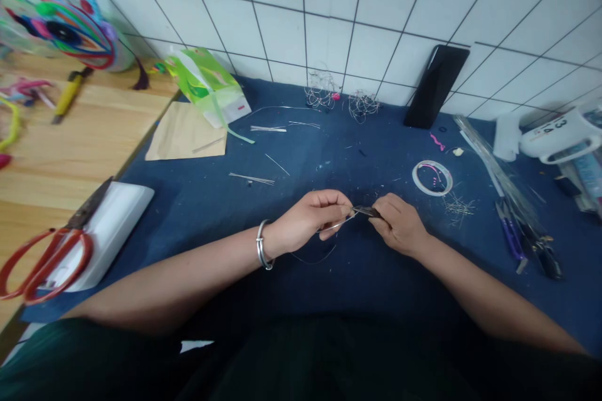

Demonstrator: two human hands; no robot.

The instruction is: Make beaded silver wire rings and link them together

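My left hand [316, 212] pinches a thin silvery wire [342, 222] between thumb and fingers; a loop of it hangs below the palm. In my right hand [399, 223] is a pair of pliers [365, 210], the handles mostly hidden in the closed fist. The dark jaws point left and meet the wire at my left fingertips. Whether the jaws are clamped on it is too small to tell. Both hands are over the dark blue cloth [376, 288].
Short wire pieces [251, 179] lie beyond my left hand. Tangled wire [322, 91] and a black phone [436, 86] are by the tiled wall. A white tape ring [414, 180] and purple-handled pliers [510, 235] are to the right. Orange-handled scissors [87, 263] rest on a white box [126, 200] at left.
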